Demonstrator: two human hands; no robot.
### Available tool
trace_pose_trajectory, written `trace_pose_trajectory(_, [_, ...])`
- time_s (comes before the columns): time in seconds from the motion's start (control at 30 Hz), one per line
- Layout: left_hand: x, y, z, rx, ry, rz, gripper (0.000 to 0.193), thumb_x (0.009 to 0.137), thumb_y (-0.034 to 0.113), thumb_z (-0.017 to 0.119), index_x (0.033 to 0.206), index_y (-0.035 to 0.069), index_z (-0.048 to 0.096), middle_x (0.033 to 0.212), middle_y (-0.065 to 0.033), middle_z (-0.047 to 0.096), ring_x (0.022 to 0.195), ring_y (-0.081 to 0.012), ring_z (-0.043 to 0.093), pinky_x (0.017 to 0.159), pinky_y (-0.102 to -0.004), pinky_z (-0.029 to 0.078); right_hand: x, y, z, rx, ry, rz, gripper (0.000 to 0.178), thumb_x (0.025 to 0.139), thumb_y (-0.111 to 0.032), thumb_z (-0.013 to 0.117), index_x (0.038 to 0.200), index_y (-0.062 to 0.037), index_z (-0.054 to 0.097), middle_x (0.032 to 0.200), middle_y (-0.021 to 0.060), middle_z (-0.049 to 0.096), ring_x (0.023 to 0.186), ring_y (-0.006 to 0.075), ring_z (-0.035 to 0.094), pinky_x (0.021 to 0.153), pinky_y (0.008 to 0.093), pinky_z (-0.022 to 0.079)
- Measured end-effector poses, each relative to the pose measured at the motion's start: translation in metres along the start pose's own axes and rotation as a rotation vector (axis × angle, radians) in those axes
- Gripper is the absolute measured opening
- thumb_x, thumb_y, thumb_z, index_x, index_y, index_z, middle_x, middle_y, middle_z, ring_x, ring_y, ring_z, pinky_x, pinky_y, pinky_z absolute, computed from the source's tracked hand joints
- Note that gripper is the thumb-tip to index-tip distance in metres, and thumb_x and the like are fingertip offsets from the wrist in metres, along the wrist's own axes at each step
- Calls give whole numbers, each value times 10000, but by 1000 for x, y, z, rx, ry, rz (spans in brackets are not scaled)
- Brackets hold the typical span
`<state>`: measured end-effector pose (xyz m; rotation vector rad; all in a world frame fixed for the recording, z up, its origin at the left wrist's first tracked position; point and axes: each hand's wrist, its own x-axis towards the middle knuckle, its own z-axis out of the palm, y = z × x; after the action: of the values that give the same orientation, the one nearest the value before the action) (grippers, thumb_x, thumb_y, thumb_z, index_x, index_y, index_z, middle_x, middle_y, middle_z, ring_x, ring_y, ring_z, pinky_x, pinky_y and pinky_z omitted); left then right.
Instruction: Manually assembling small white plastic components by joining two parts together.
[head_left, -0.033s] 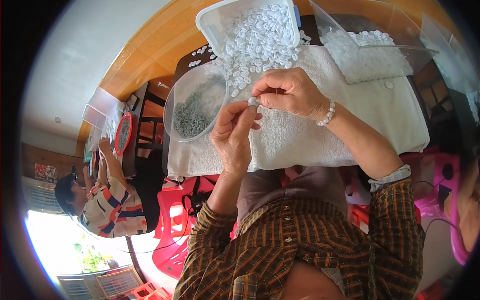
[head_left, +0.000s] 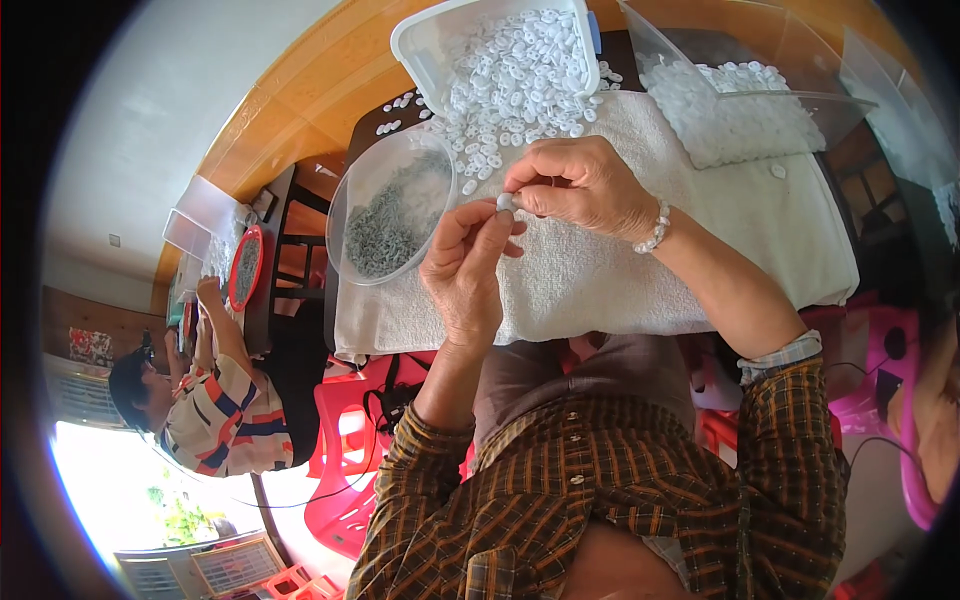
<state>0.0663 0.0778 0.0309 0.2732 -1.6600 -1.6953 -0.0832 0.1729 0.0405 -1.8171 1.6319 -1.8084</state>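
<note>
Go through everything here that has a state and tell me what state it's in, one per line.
left hand: raised over the towel, fingers pinching a small white piece
right hand: fingers closed on the same piece
round clear bowl: open, part full of small grey parts
white tub: tipped, white pieces spilling onto the towel
white towel: spread flat
clear bag: open, holding white pieces

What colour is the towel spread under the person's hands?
White; the towel shows best in the head view.
</note>
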Motion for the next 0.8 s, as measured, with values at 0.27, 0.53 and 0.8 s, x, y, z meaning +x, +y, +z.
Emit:
trace_pose_trajectory(0.27, [14,-6,3,-443,-127,-227,206,888,33,578,1089,-13,574,943,-107,647,834,-218,657,669,-300,543,0,5,-4,241,20,191,93,793,-70,644,868,-25,675,750,-11,574,655,63,503,585,206,408])
trace_pose_trajectory(0.53, [20,-9,1,-386,-73,-207,180,863,16,607,1041,-10,602,910,-97,656,780,-179,657,668,-275,535,0,9,-1,113,104,50,72,790,-80,636,825,-29,671,708,-18,543,635,72,476,574,224,387])
trace_pose_trajectory(0.8, [13,-2,-2,-308,-13,-192,146,854,-17,600,999,-6,617,888,-85,653,757,-170,649,633,-265,510,0,2,-1,21,34,-10,75,761,-76,641,815,-29,664,700,5,581,604,88,517,555,227,420])
